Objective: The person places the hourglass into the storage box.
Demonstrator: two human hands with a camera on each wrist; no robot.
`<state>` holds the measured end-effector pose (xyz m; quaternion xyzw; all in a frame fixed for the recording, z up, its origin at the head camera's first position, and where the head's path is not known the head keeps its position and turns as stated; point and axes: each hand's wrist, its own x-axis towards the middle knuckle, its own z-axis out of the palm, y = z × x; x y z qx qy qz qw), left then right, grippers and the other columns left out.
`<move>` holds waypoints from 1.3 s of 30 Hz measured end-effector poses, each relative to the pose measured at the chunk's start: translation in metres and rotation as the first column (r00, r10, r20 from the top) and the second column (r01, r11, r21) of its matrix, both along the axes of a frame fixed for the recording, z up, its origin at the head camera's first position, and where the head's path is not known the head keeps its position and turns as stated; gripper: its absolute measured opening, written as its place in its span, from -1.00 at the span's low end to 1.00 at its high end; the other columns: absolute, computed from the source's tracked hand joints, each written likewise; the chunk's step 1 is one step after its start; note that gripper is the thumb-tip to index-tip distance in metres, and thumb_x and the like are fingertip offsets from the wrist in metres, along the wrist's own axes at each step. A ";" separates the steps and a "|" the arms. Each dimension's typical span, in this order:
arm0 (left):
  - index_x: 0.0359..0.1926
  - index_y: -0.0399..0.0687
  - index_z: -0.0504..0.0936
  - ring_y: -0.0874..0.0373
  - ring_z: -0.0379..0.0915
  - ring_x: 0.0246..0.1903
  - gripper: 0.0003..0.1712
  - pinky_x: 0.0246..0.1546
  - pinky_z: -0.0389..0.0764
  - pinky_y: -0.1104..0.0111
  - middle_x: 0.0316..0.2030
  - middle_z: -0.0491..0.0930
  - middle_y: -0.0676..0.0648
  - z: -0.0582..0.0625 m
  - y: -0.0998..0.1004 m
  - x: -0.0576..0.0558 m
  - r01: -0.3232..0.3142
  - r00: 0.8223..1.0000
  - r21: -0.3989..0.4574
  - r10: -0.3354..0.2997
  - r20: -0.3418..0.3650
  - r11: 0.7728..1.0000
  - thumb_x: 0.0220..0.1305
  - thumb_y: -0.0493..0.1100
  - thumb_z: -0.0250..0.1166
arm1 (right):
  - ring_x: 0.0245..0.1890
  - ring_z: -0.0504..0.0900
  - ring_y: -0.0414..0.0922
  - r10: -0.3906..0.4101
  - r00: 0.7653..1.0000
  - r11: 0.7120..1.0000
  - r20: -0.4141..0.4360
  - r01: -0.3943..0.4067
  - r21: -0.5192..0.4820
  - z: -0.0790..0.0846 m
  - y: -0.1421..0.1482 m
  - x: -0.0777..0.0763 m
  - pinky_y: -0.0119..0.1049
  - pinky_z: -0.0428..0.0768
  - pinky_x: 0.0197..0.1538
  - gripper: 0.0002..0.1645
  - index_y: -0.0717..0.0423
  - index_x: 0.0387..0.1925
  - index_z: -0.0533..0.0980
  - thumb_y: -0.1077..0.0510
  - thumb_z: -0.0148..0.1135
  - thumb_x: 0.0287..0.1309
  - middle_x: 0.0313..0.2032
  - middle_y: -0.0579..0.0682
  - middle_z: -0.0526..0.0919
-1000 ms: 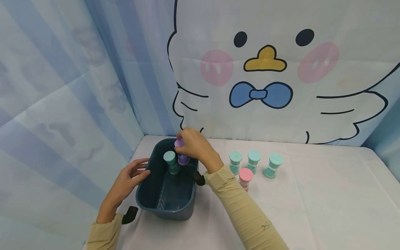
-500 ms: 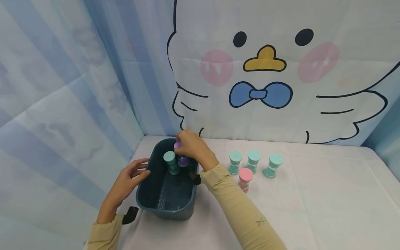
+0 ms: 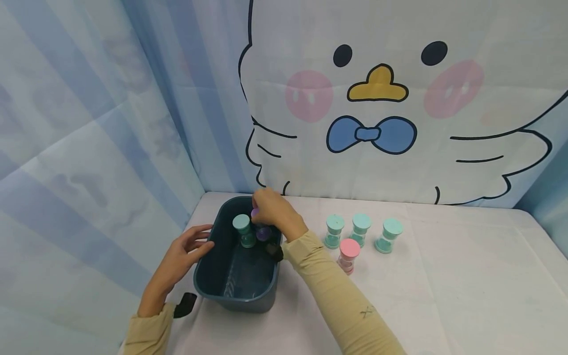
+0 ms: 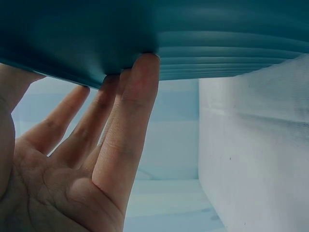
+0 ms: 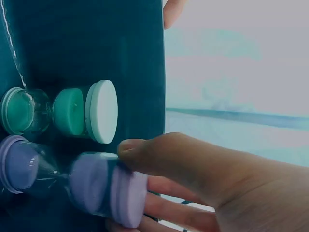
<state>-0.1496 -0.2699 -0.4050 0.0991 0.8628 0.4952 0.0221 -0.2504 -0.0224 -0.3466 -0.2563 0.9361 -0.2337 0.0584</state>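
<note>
A dark teal plastic bin (image 3: 248, 305) stands on the left part of the table. Inside it my right hand (image 3: 276, 213) pinches the top cap of a purple hourglass (image 5: 89, 182) between thumb and fingers. The purple hourglass is upright, right beside a green hourglass (image 3: 241, 224) that stands in the bin with nobody holding it. My left hand (image 3: 184, 251) rests at the bin's left side. In the left wrist view its fingers (image 4: 126, 121) are fairly straight, their tips against the outer wall, with the thumb near the rim.
To the right of the bin stand several hourglasses on the white tablecloth (image 3: 466, 276): a pink one (image 3: 349, 249) in front and green ones (image 3: 392, 229) behind. A curtain with a cartoon bird (image 3: 377, 167) hangs behind the table.
My right hand has lowered a little within the bin, and the purple hourglass has gone down with it and slightly right. The left hand and bin have stayed put.
</note>
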 end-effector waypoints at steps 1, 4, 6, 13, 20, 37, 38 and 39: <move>0.40 -0.04 0.35 -0.21 0.45 0.20 -0.41 0.16 0.52 -0.11 0.26 0.46 -0.26 0.000 0.000 0.000 0.000 1.000 0.002 0.000 0.001 1.000 0.44 -0.04 0.22 | -0.61 0.26 -0.21 0.004 1.000 1.000 0.012 -0.004 0.002 0.000 0.000 0.000 -0.41 0.24 -0.56 -0.70 0.07 -0.66 0.41 0.28 0.34 0.03 -0.66 -0.15 0.28; 0.40 -0.04 0.34 -0.21 0.45 0.21 -0.41 0.16 0.51 -0.12 0.26 0.46 -0.26 0.001 0.001 0.000 0.000 1.000 0.002 0.000 0.003 1.000 0.44 -0.03 0.22 | -0.69 0.11 -0.23 0.010 0.999 1.000 0.044 -0.011 0.019 -0.002 -0.001 -0.001 -0.42 0.09 -0.62 -0.54 0.02 -0.77 0.28 0.30 0.32 0.05 -0.73 -0.16 0.12; 0.40 -0.04 0.34 -0.21 0.45 0.21 -0.40 0.17 0.51 -0.12 0.26 0.46 -0.26 0.001 0.001 0.000 -0.001 1.000 0.002 0.001 0.005 1.000 0.43 -0.03 0.22 | -0.71 0.05 -0.24 0.011 0.998 0.999 0.054 -0.013 0.030 -0.003 -0.001 -0.001 -0.43 0.05 -0.63 -0.49 0.00 -0.79 0.23 0.32 0.32 0.05 -0.74 -0.17 0.08; 0.41 -0.03 0.33 -0.21 0.44 0.22 -0.40 0.17 0.50 -0.12 0.27 0.45 -0.26 0.002 0.001 0.001 -0.001 1.000 0.006 0.001 0.014 1.000 0.43 -0.02 0.22 | -0.75 -0.01 -0.23 0.019 0.996 0.999 0.090 -0.023 0.042 -0.003 -0.004 -0.001 -0.43 0.00 -0.65 -0.43 -0.01 -0.83 0.14 0.35 0.26 0.05 -0.77 -0.15 0.03; 0.42 -0.03 0.33 -0.21 0.43 0.22 -0.39 0.17 0.50 -0.13 0.27 0.45 -0.26 0.002 0.001 0.002 -0.011 1.000 -0.002 0.011 0.017 1.000 0.43 -0.01 0.22 | -0.53 0.37 -0.18 -0.008 0.993 0.996 0.118 -0.003 0.094 -0.005 -0.006 -0.002 -0.39 0.35 -0.49 -0.79 0.09 -0.52 0.45 0.28 0.32 0.11 -0.54 -0.11 0.40; 0.42 -0.03 0.32 -0.23 0.43 0.22 -0.38 0.17 0.50 -0.13 0.27 0.44 -0.28 0.001 0.001 0.001 -0.014 1.000 -0.012 0.015 0.019 1.000 0.43 0.00 0.22 | -0.33 0.53 -0.12 -0.007 0.988 0.984 0.154 -0.021 0.179 -0.003 -0.009 0.000 -0.30 0.54 -0.27 -0.86 0.16 -0.21 0.63 0.25 0.36 0.17 -0.27 -0.03 0.61; 0.42 -0.04 0.32 -0.23 0.44 0.22 -0.39 0.17 0.50 -0.13 0.27 0.44 -0.28 0.001 0.001 0.001 -0.013 1.000 -0.012 0.013 0.018 1.000 0.44 -0.01 0.22 | -0.32 0.54 -0.12 -0.006 0.988 0.985 0.153 -0.021 0.169 -0.003 -0.008 0.000 -0.30 0.55 -0.26 -0.83 0.17 -0.18 0.63 0.25 0.36 0.17 -0.25 -0.02 0.62; 0.42 -0.04 0.32 -0.23 0.44 0.22 -0.39 0.17 0.50 -0.13 0.27 0.44 -0.28 0.001 0.001 0.001 -0.012 1.000 -0.013 0.012 0.016 1.000 0.44 -0.01 0.22 | -0.31 0.54 -0.11 -0.003 0.989 0.987 0.150 -0.022 0.162 -0.003 -0.007 0.000 -0.29 0.56 -0.24 -0.79 0.19 -0.15 0.63 0.25 0.37 0.16 -0.23 -0.01 0.62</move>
